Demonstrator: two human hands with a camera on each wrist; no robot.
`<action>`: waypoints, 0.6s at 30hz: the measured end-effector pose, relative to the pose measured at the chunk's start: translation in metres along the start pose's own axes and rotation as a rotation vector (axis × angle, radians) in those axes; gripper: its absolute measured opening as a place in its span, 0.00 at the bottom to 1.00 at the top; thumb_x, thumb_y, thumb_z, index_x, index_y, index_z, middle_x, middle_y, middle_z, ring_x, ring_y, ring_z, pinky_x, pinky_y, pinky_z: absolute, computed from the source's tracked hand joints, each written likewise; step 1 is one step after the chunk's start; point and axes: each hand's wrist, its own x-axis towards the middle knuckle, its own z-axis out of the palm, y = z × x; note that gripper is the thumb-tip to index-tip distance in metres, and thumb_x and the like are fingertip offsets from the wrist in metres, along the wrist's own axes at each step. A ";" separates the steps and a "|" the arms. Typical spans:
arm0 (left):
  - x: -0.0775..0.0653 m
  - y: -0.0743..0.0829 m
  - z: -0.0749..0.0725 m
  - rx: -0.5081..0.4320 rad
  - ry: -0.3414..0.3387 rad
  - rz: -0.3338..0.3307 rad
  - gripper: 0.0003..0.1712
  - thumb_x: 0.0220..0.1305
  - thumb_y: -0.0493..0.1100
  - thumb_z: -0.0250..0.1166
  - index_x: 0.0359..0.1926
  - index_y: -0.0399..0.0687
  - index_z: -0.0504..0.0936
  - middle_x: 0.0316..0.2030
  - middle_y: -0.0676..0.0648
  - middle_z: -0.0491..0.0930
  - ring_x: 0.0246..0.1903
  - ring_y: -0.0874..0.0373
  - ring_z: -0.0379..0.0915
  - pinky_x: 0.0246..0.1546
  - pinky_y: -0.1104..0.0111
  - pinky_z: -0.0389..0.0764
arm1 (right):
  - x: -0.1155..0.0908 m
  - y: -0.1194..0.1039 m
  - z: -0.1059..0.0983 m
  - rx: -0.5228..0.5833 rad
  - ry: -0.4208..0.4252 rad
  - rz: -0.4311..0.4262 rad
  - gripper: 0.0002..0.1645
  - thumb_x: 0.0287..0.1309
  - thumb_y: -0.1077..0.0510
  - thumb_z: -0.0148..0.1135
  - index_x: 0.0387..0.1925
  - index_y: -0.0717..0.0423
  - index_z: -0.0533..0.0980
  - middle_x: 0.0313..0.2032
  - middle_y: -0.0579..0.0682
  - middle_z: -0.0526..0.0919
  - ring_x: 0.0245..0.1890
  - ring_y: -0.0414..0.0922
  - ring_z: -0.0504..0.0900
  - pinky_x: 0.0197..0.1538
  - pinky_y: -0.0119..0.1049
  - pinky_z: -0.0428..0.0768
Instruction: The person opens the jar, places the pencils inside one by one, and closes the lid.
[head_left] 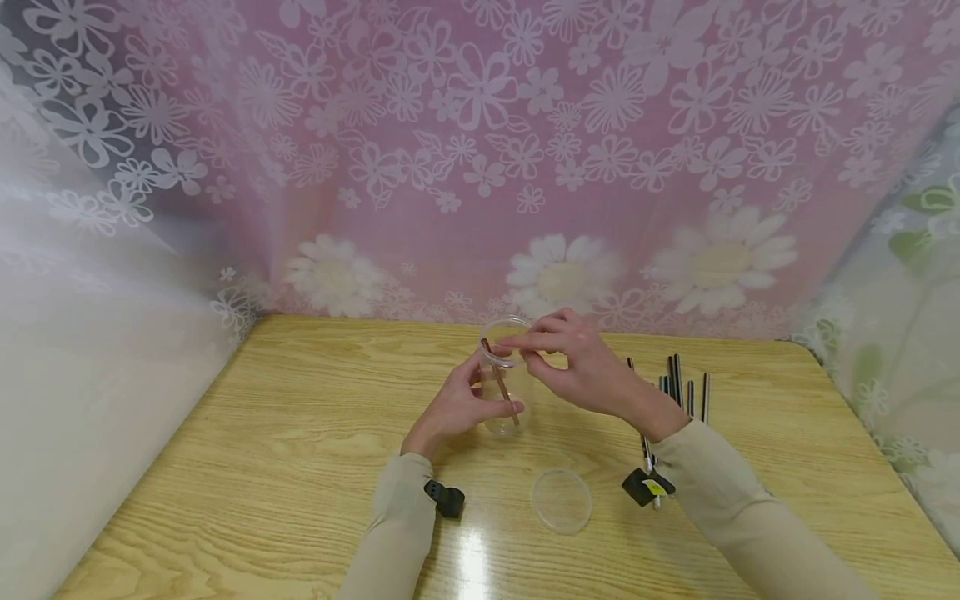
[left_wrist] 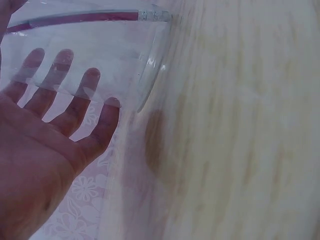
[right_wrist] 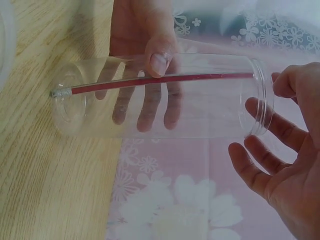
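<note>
A clear plastic jar (right_wrist: 205, 112) is held up at mid-table, its mouth facing up in the head view. My left hand (head_left: 467, 402) grips it from the left, thumb across the near side and fingers spread behind, showing through the wall. Inside leans a dark red pencil (right_wrist: 120, 84), its silver ferrule end down at the jar's base (right_wrist: 62, 117). At the mouth is my right hand (head_left: 573, 358), fingers loosely bent around the rim (right_wrist: 262, 107) with nothing pinched between them. The pencil's upper end stops near the rim, just short of the right thumb.
A clear round lid (head_left: 561, 501) lies on the wooden table (head_left: 300, 467) in front of the jar. Several dark pencils (head_left: 678, 379) lie at the right, partly hidden by my right forearm. A flowered curtain (head_left: 450, 208) hangs behind the table's back edge.
</note>
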 end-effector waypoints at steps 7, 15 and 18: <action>-0.001 0.002 0.000 -0.002 -0.006 0.015 0.42 0.59 0.48 0.78 0.71 0.72 0.69 0.68 0.58 0.71 0.66 0.52 0.71 0.69 0.42 0.68 | -0.004 -0.001 -0.002 0.075 0.052 0.070 0.23 0.66 0.64 0.66 0.61 0.49 0.81 0.49 0.49 0.84 0.46 0.45 0.81 0.43 0.44 0.85; -0.001 0.002 0.000 0.003 -0.002 0.005 0.41 0.58 0.47 0.78 0.68 0.78 0.70 0.66 0.58 0.73 0.65 0.51 0.71 0.69 0.42 0.68 | -0.016 0.010 -0.011 0.138 0.124 0.143 0.26 0.64 0.68 0.67 0.63 0.54 0.79 0.56 0.53 0.80 0.50 0.45 0.82 0.45 0.38 0.87; -0.001 0.001 0.000 0.003 0.000 0.002 0.41 0.57 0.48 0.79 0.67 0.78 0.71 0.66 0.57 0.74 0.65 0.51 0.72 0.69 0.42 0.69 | -0.024 0.016 -0.016 0.126 0.125 0.183 0.27 0.65 0.67 0.66 0.64 0.51 0.78 0.57 0.51 0.81 0.52 0.45 0.82 0.45 0.35 0.86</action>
